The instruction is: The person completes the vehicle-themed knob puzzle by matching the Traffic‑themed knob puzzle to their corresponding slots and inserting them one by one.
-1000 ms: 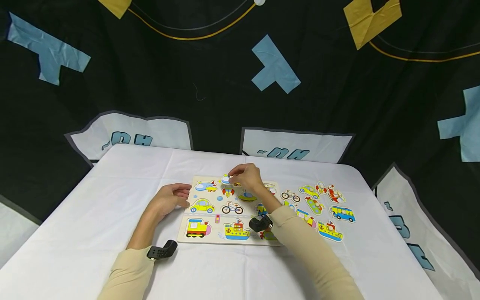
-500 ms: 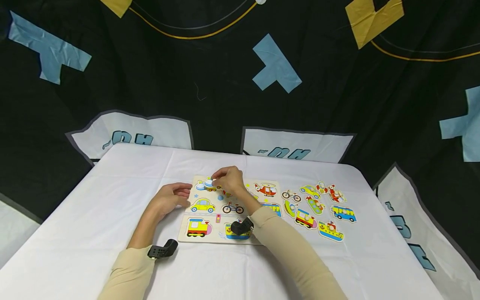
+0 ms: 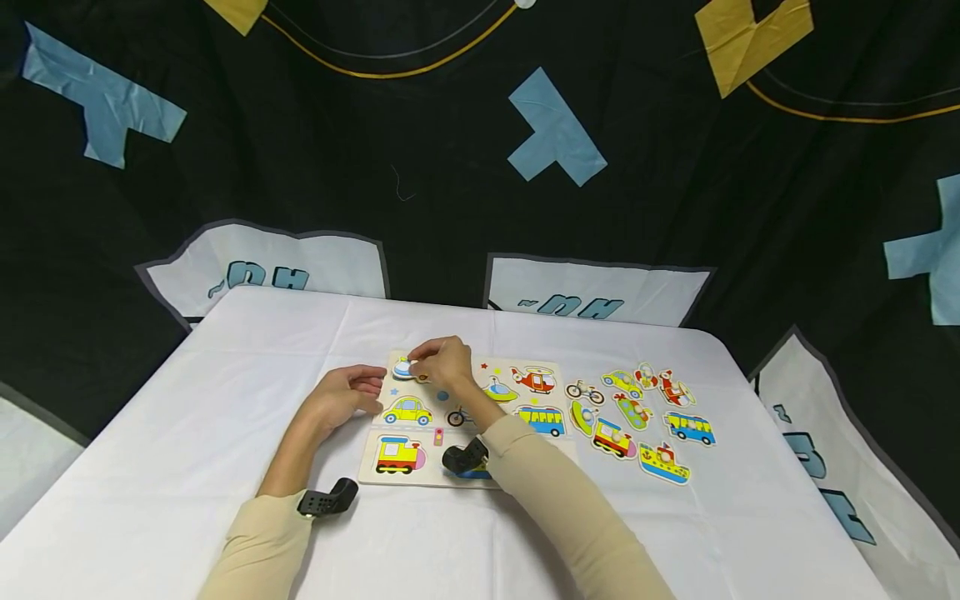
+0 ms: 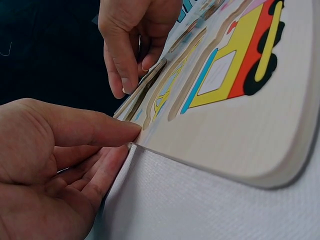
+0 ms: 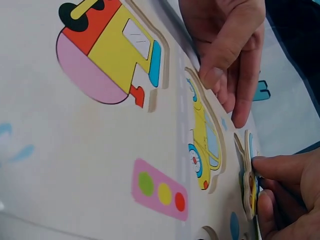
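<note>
At the wooden board [image 3: 435,467] near the middle of the white-covered tabletop [image 3: 187,433], I can see the person's right hand [image 3: 446,362] reaching over to the corner that lies toward the tabletop's far-left corner. Its grip is pinching the blue-and-white airplane piece [image 3: 402,369] between thumb and fingers. From the wrist side the piece stands a little raised and tilted over the board; I can't tell how well it meets the recess below.

The left hand [image 3: 337,396] rests at the board's left side, its grip loosely spread, the thumb touching the rim.

On the board's face, toward the tabletop's near edge, is the train picture [image 3: 399,454]; beyond it come the yellow car picture [image 3: 407,410] and the little traffic light [image 3: 438,437].

Off toward the tabletop's right edge the loose pieces lie flat in a cluster: the bicycle [image 3: 585,392], the flying saucer [image 3: 581,417] and the train piece [image 3: 613,438] just beside the board, the boat [image 3: 664,464] nearer the near edge, the blue bus [image 3: 690,428] outermost, and the red helicopter [image 3: 676,388] toward the far-right corner.
</note>
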`<action>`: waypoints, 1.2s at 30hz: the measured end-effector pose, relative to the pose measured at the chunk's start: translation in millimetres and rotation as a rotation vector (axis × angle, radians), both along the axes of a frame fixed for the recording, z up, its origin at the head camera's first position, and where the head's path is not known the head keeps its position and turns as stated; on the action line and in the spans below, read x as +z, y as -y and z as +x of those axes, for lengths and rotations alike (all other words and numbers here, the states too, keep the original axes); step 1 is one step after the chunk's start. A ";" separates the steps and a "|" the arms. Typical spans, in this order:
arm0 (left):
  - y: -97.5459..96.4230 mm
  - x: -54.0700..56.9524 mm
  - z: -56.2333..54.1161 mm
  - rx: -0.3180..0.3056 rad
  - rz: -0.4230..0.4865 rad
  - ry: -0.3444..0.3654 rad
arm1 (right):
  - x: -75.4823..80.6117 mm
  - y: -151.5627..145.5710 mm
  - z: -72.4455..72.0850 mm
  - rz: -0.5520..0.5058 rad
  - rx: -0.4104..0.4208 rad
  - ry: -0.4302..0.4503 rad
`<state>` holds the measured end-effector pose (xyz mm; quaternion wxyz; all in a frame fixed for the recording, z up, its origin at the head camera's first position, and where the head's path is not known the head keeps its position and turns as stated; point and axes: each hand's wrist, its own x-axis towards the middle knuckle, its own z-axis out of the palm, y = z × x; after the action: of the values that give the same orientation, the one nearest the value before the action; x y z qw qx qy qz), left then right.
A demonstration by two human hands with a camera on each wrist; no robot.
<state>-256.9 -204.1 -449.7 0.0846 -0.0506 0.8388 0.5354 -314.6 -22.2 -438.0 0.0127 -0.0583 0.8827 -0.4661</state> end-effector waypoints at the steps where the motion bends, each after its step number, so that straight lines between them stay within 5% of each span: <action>1: -0.1 0.0 0.0 0.000 -0.003 0.001 | -0.6 0.2 -0.1 -0.003 -0.003 -0.001; 21: -0.8 0.4 2.5 -0.009 0.012 -0.009 | -11.7 1.9 0.4 -0.021 -0.025 0.022; 36: -2.2 1.3 2.1 0.007 -0.007 0.006 | -0.8 -5.2 0.9 -0.087 -0.036 0.031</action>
<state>-254.8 -201.9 -448.4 0.0852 -0.0555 0.8403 0.5325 -313.8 -17.0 -438.8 0.0153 -0.0356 0.8623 -0.5049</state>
